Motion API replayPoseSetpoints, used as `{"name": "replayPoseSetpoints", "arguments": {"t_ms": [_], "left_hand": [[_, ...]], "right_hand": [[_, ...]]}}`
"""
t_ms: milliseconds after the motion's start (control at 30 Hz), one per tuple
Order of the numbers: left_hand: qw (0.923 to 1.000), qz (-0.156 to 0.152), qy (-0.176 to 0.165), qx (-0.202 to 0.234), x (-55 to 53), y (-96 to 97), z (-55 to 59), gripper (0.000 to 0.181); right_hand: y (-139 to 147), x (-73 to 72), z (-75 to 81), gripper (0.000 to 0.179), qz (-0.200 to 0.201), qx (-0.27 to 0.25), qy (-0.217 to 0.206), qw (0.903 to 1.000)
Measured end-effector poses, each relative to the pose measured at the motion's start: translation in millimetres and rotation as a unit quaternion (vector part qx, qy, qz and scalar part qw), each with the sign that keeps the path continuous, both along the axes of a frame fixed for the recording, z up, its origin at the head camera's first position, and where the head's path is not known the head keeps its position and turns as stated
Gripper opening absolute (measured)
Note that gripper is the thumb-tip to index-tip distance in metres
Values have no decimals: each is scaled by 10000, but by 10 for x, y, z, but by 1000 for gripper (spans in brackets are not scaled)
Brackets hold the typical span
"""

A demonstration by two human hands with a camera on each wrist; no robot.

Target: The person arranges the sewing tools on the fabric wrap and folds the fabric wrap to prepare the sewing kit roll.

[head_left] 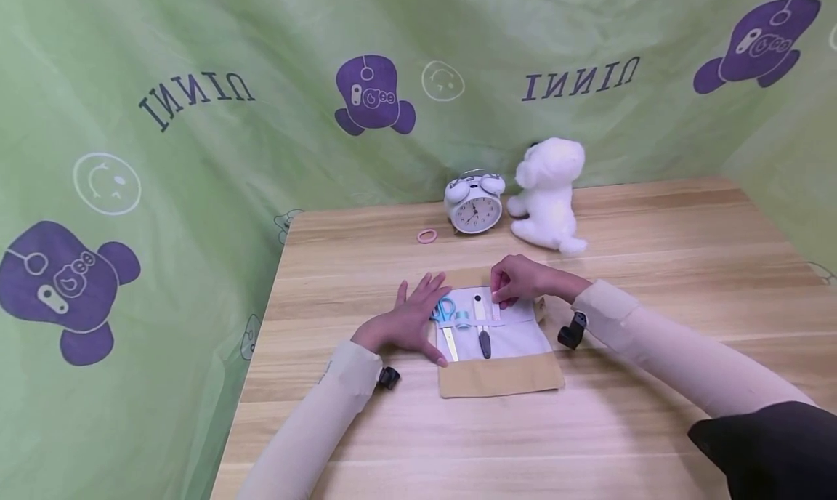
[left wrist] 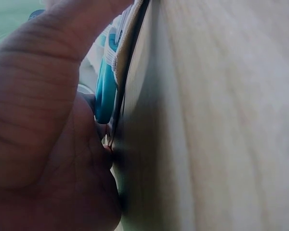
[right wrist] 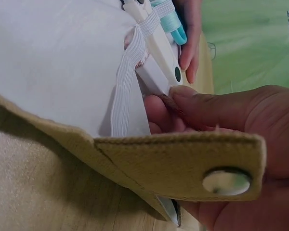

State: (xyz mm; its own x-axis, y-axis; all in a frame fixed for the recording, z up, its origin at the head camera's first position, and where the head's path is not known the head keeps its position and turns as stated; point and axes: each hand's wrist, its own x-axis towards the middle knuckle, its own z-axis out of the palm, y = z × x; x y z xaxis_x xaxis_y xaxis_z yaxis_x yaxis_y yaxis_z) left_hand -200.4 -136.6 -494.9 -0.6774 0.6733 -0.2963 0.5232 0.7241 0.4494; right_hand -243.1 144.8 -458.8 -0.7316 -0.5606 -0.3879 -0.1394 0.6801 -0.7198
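Observation:
A tan cloth pouch lies unfolded, its pale lining up, with an elastic band across it. My right hand pinches the end of a small white strip tucked under that band; the strip's kind cannot be told. My left hand rests with fingers spread along the pouch's left edge, beside blue-handled scissors. Between the hands, the band also holds a teal thread spool and a slim white tool with a black end. A tan tab with a metal snap sticks out near my right hand.
Behind the pouch on the wooden table stand a white twin-bell alarm clock and a white plush dog. A pink ring lies left of the clock. Green printed fabric hangs behind and along the sides.

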Motion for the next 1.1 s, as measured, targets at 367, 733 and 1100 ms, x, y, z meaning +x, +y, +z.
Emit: {"name": "replayPoseSetpoints", "arguments": {"t_ms": [367, 733, 1100], "left_hand": [[10000, -76, -48, 24, 21, 44, 33, 138], [9998, -107, -90, 118, 33, 93, 57, 138], [9998, -175, -19, 114, 36, 162, 59, 138]], "right_hand": [[30, 57, 23, 6, 95, 215, 34, 9997], [90, 100, 47, 8, 346, 553, 492, 9967], [147, 175, 64, 9, 475, 736, 858, 9924]]}}
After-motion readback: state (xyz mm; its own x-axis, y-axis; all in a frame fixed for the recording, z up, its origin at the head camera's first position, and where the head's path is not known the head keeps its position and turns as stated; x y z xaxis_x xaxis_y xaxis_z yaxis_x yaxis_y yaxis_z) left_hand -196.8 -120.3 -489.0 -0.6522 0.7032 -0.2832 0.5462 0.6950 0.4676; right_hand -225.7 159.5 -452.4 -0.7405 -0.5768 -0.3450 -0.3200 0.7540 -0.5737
